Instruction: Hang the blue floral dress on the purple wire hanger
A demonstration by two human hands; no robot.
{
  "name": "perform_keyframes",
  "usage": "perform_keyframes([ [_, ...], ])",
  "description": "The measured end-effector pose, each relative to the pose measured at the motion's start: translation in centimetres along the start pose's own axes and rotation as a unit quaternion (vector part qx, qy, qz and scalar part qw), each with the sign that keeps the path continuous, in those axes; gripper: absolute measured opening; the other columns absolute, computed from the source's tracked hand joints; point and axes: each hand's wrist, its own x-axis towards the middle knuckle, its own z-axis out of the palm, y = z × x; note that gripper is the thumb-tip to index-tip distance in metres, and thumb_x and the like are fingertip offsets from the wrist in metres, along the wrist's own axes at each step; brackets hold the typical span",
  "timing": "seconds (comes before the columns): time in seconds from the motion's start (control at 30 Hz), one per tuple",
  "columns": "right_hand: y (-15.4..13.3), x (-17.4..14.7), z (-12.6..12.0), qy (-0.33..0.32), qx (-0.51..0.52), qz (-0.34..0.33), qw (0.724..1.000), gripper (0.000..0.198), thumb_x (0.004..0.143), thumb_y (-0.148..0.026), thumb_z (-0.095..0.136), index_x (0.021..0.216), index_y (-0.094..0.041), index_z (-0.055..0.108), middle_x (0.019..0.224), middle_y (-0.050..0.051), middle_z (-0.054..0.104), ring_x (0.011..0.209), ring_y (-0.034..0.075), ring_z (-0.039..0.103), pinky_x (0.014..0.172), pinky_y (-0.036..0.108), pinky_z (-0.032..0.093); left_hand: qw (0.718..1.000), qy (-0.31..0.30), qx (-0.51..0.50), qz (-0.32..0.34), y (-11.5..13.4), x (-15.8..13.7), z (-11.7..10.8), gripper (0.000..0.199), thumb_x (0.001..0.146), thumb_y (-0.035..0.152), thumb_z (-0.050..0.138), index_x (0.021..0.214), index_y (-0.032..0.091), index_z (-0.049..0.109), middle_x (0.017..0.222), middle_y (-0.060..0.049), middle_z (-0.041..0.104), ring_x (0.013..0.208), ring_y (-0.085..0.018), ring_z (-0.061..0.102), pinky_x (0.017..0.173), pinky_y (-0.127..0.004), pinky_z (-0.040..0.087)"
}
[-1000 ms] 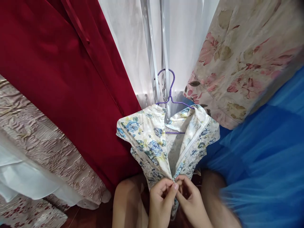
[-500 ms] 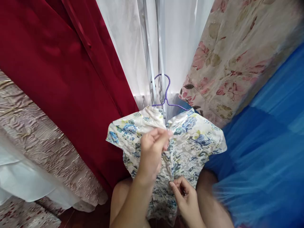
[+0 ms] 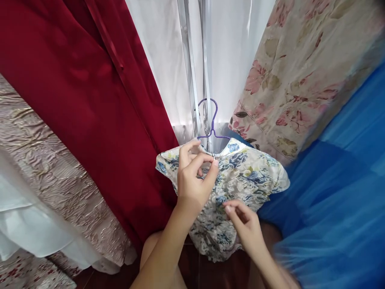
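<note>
A short-sleeved floral garment (image 3: 240, 172), white with blue flowers, hangs on a purple hanger (image 3: 214, 116). My left hand (image 3: 194, 172) pinches a small zipper pull (image 3: 214, 156) between thumb and forefinger, at the top of the centre seam by the neckline. Its other fingers curl over the garment's left shoulder area. Lower down, my right hand (image 3: 245, 224) has thumb and forefinger pressed together close to the front of the cloth, just right of the seam. Whether a bit of fabric is between those fingertips cannot be made out.
Dark red cloth (image 3: 120, 120) hangs at left, beside textured pinkish fabric (image 3: 57, 160) and white ruffles (image 3: 33, 224). White cloth (image 3: 228, 60) is behind the hanger. Pink-flowered fabric (image 3: 288, 88) and blue tulle (image 3: 339, 208) hang at right. Dark floor tiles (image 3: 213, 273) show below.
My left hand has moved up to the neckline, and the two edges there now meet. My right hand has moved up from low on the seam, slightly to the right. The garment's lower end has risen.
</note>
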Motion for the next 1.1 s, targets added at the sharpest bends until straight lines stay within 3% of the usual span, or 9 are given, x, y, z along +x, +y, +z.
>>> perform_keyframes([
  [0.03,-1.8,1.2,0.1,-0.002,0.016,-0.023,1.000,0.028,0.091,-0.045,0.062,0.093,-0.018,0.071,0.069,0.001,0.058,0.065,0.017,0.052,0.060,0.028,0.040,1.000,-0.024,0.000,0.015,-0.2,0.1,-0.1,0.010,0.089,0.020,0.065,0.080,0.017,0.069,0.128,-0.008,0.057,0.083,-0.012,0.060,0.061,-0.022,0.048],
  [0.1,-5.4,3.7,0.7,0.009,0.050,-0.065,0.997,0.025,0.090,-0.042,0.064,0.095,-0.018,0.072,0.071,0.002,0.061,0.066,0.016,0.053,0.060,0.027,0.042,0.997,-0.068,-0.016,0.032,-0.5,0.6,-0.2,0.010,0.090,0.017,0.063,0.081,0.017,0.067,0.115,-0.007,0.064,0.088,-0.014,0.063,0.067,-0.023,0.051],
  [0.23,-10.1,7.1,2.3,0.027,0.141,-0.084,0.986,0.022,0.082,-0.039,0.072,0.089,-0.018,0.073,0.071,0.000,0.063,0.058,0.012,0.049,0.053,0.024,0.039,0.994,-0.084,-0.022,0.059,-0.8,1.1,-0.5,0.010,0.088,0.012,0.063,0.080,0.016,0.065,0.090,-0.003,0.064,0.083,-0.014,0.062,0.072,-0.025,0.053],
  [0.37,-11.3,8.1,3.2,0.019,0.159,-0.069,0.985,0.020,0.077,-0.036,0.077,0.075,-0.017,0.071,0.069,0.000,0.065,0.060,0.011,0.052,0.057,0.024,0.042,0.990,-0.106,-0.031,0.086,-1.0,1.2,-1.4,0.014,0.088,0.007,0.057,0.080,0.016,0.063,0.090,-0.005,0.064,0.087,-0.016,0.062,0.079,-0.029,0.052],
  [0.5,-10.9,7.8,3.5,0.031,0.150,-0.078,0.985,0.016,0.077,-0.031,0.077,0.075,-0.016,0.071,0.071,0.001,0.067,0.065,0.012,0.054,0.061,0.024,0.042,0.987,-0.130,-0.052,0.074,-1.5,0.8,-1.9,0.016,0.086,0.002,0.055,0.082,0.017,0.062,0.099,-0.006,0.066,0.098,-0.018,0.064,0.087,-0.032,0.053],
  [0.57,-10.6,7.5,3.7,0.035,0.139,-0.079,0.987,0.016,0.078,-0.030,0.075,0.074,-0.017,0.068,0.068,-0.001,0.063,0.062,0.011,0.050,0.057,0.023,0.038,0.990,-0.110,-0.075,0.041,-1.9,0.6,-1.7,0.016,0.086,0.003,0.057,0.093,0.018,0.060,0.099,-0.005,0.067,0.097,-0.016,0.066,0.086,-0.030,0.055],
  [0.7,-10.5,7.2,4.1,0.025,0.127,-0.088,0.988,0.023,0.083,-0.032,0.070,0.070,-0.019,0.057,0.064,-0.005,0.052,0.059,0.010,0.041,0.054,0.022,0.032,0.992,-0.066,-0.112,0.000,-1.8,0.4,-0.9,0.036,0.089,0.003,0.057,0.120,0.021,0.051,0.097,-0.002,0.068,0.091,-0.013,0.069,0.084,-0.026,0.057],
  [0.93,-9.4,7.6,4.5,0.029,0.052,-0.099,0.993,0.020,0.088,-0.037,0.064,0.083,-0.017,0.063,0.065,-0.003,0.053,0.057,0.012,0.043,0.053,0.024,0.033,0.971,0.087,-0.223,-0.024,-1.2,2.3,-0.9,0.033,0.084,0.004,0.066,0.109,0.019,0.050,0.093,-0.004,0.070,0.085,-0.014,0.070,0.078,-0.027,0.059],
  [1.1,-5.9,6.3,3.4,-0.003,-0.037,-0.046,0.998,0.026,0.091,-0.041,0.060,0.080,-0.017,0.060,0.062,-0.004,0.048,0.054,0.011,0.040,0.051,0.025,0.028,0.932,0.229,-0.275,-0.059,-4.6,4.8,-4.2,0.029,0.077,0.003,0.069,0.097,0.017,0.053,0.088,-0.003,0.069,0.076,-0.011,0.068,0.071,-0.021,0.056],
])
